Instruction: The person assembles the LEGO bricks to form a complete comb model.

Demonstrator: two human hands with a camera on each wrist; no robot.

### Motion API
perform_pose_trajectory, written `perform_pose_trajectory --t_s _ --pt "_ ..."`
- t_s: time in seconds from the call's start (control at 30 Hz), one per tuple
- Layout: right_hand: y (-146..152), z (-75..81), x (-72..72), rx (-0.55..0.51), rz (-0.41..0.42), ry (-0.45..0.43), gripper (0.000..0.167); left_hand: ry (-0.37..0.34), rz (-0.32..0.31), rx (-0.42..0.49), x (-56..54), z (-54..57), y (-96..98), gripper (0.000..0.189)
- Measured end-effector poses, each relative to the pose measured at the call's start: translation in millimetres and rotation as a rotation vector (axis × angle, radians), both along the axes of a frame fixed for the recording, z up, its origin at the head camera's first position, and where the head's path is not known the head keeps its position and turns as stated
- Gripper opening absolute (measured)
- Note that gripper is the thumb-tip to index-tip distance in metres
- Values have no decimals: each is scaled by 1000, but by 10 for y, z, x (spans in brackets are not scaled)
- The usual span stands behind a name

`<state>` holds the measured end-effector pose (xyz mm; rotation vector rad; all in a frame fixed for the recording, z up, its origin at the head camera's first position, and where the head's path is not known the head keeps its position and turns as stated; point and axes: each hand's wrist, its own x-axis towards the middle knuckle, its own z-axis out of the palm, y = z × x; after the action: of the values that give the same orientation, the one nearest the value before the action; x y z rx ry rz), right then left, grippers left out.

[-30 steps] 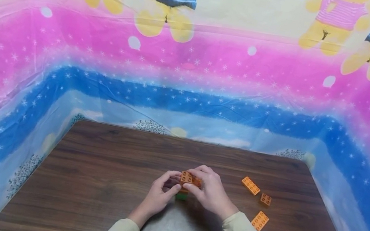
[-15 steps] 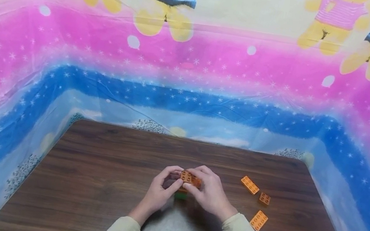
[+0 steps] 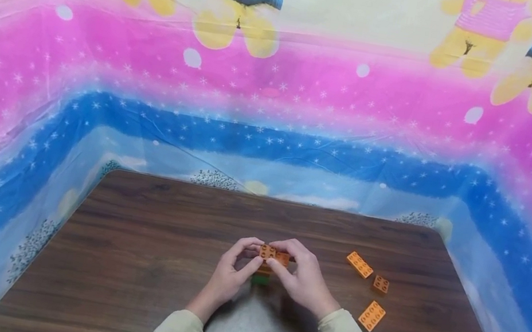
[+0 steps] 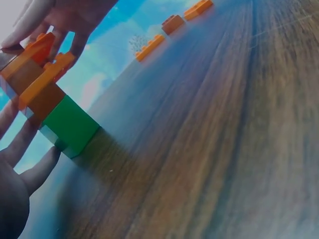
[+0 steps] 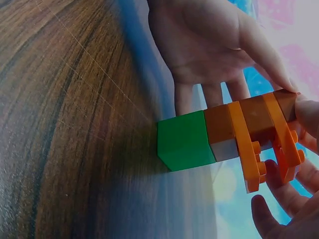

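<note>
A tower of toy building bricks stands on the table between my hands. At its base is a green brick (image 5: 184, 142); above it brown-orange bricks (image 5: 220, 122) alternate with thin orange plates (image 5: 244, 149) that jut out to one side. My left hand (image 3: 226, 276) grips the tower, thumb at the studded top brick (image 3: 267, 253) and fingers spread behind the stack. From the other side my right hand (image 3: 304, 281) pinches the top, its thumb against the top brick and its other fingers near the overhanging plates.
To the right on the brown wooden table (image 3: 158, 218) lie a narrow orange plate (image 3: 360, 265), a small brown-orange brick (image 3: 381, 284) and a wider orange plate (image 3: 371, 316). A patterned cloth (image 3: 269, 146) hangs around the table's back and sides.
My right thumb has shifted up onto the top of the tower, so more of the orange plate shows beside it. The left fingers have risen slightly; the loose bricks stay put.
</note>
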<state>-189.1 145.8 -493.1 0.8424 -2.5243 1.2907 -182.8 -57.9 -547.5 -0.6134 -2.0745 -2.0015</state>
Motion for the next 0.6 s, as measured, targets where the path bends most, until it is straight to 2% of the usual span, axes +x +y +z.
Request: perform_pose_trajectory --t_s 0.13,0.43,0.6 --pt "-12 -14 7 -19 -2 -12 27 4 10 -11 3 -13 -5 30" --pt "-10 23 44 54 -45 4 30 17 -7 -43 -7 -27 -1 31" --pt "9 26 45 66 -31 31 31 9 -2 -74 -9 -32 -4 31"
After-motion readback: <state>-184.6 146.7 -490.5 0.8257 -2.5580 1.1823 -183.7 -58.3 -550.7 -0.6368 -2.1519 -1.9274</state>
